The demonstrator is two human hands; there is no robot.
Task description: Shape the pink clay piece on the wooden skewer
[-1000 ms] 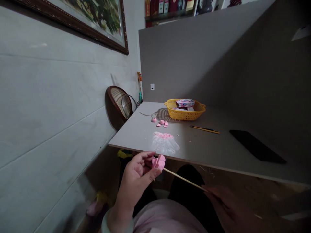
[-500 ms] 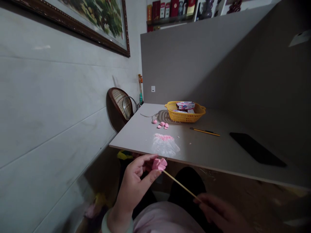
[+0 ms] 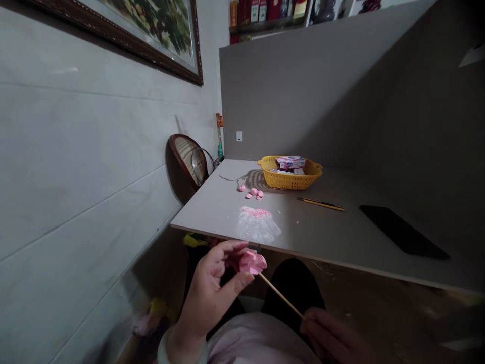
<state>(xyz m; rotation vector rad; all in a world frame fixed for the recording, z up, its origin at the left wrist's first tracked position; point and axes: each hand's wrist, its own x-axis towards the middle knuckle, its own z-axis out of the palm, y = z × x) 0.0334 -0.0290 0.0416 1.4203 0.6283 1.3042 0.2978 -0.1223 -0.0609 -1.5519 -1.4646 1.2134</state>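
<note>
Between the thumb and fingers of my left hand (image 3: 215, 288) sits a pink flower-shaped piece (image 3: 253, 262) with several petal-like lobes. A thin wooden stick (image 3: 282, 297) runs from its underside down to the right. My right hand (image 3: 333, 333), dim and partly blurred, pinches the lower end of that stick. Both hands are above my lap, just in front of the table edge. On the table beyond lie several small pink pieces (image 3: 253, 192) and a patch of pink crumbs (image 3: 256, 213) with white powder (image 3: 259, 228) spread in front of it.
A yellow basket (image 3: 293, 181) holding small boxes (image 3: 291, 163) stands at the back of the table (image 3: 212, 202). A yellow-and-black pencil-like tool (image 3: 321, 203) and a dark flat mat (image 3: 401, 232) lie to the right. A round woven item (image 3: 187, 156) leans by the left wall.
The pink flower-shaped piece has moved slightly right and down and is turned, showing more of its lobes. My right hand has shifted a little left and down with the stick.
</note>
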